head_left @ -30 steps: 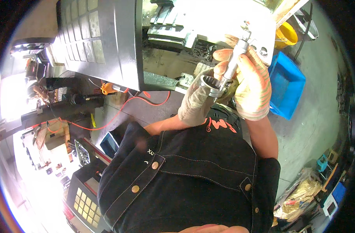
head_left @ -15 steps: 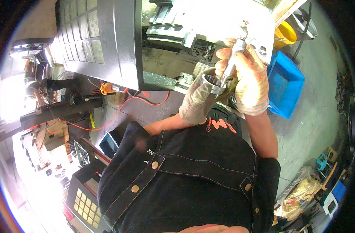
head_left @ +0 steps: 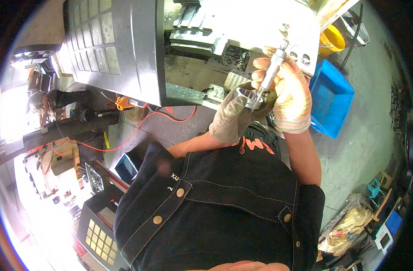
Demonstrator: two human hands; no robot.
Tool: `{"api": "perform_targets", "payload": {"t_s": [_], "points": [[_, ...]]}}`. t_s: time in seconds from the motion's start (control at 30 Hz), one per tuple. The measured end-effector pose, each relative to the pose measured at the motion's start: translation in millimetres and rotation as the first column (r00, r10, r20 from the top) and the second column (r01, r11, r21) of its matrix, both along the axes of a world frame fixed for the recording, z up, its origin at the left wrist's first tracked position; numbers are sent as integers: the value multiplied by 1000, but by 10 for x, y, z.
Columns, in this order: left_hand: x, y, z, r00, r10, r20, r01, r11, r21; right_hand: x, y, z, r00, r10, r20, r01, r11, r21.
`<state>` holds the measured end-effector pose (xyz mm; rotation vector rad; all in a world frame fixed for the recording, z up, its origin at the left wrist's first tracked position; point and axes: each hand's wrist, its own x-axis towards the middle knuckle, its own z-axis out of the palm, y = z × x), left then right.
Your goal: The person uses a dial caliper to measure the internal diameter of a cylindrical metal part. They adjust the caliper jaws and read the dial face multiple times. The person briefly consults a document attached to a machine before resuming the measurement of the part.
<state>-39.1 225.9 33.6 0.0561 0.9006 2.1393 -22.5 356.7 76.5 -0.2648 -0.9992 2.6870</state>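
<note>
A shiny metal ring is gripped by my left hand in a soiled grey glove, its opening tilted up toward me. Against the ring's right wall rests the lower end of a micrometer, its silver barrel slanting up and to the right. My right hand, in a pale striped glove, is closed around this barrel, with the thumb and fingers on both sides of it. Where the measuring end meets the ring, the gloves partly hide it. Both hands are in front of the machine's bed, near my chest.
Two small metal rings stand on the white bench corner. A dark machine door rises at left. Right of my hands are a blue bin and a yellow bucket. An orange hose crosses the floor near a fan.
The micrometer and the gloved fingers of my right hand have shifted slightly at the ring. The ring has tipped a little, and its inner wall shows less. Both grips stay closed.
</note>
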Motion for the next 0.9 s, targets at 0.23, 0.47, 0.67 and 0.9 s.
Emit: {"api": "perform_targets", "payload": {"t_s": [0.23,0.47,0.67,0.9], "points": [[12,50,-1,999,49,11,-50,998,37,-22,37,-71,1000,6,-3,-6,1000,-8],[-78,-15,-181,996,-61,58,52,988,147,-19,28,-61,999,-41,4,41,999,23],[-54,-5,-170,997,-41,68,29,985,169,-35,40,-122,998,-54,-10,54,998,-14],[-46,61,-65,999,-15,52,16,999,-34,-38,58,-150,997,-75,28,75,997,10]]}}
